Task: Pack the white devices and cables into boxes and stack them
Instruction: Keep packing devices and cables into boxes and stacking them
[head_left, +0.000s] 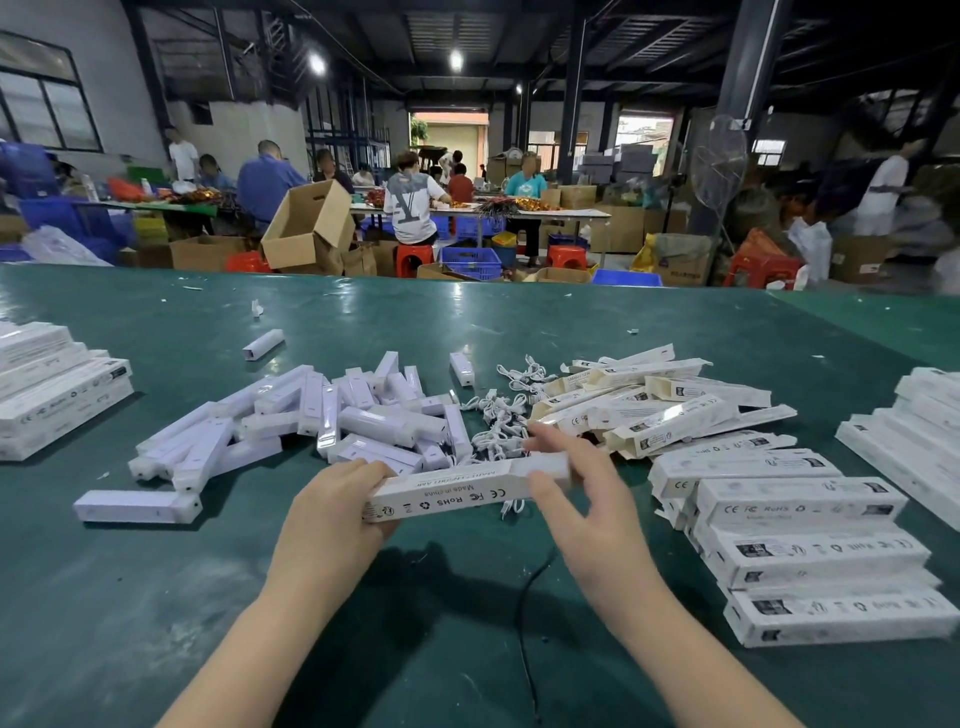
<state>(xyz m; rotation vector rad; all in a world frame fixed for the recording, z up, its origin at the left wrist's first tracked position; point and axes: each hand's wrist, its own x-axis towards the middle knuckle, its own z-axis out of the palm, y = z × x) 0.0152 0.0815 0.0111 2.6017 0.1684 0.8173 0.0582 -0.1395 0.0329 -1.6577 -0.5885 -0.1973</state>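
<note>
Your 2 hands hold 1 long white box (457, 491) between them, lifted just above the green worktop (571, 322) in front of you. Your left hand (332, 514) grips the box's near-left end, fingers curled over its top edge. Your right hand (582, 499) is at the box's other end, thumb against the near face and fingers spread and only loosely bent around the open end, where a white device (545, 464) sticks out of the box; that hand is blurred, so you cannot tell how firmly it pinches. The box's printed side, with CE, FC and RoHS marks, faces you upside down.

Beyond the box, a loose heap of white devices (363, 415) lies left of centre, some of them overlapping. 1 device (137, 505) lies by itself nearer you on the left, and another (263, 344) lies apart farther back. Just right of the heap sits a tangle of white cables (498, 410). Right of the cables is a jumble of open boxes (660, 405), lying crosswise over each other.

On your right, filled boxes (810, 545) lie in rough rows close to your right forearm. Another stack (914, 436) sits at the far right edge, and a stack of boxes (57, 395) rests at the far left. A thin black cord (524, 613) trails across the worktop between your forearms.
</note>
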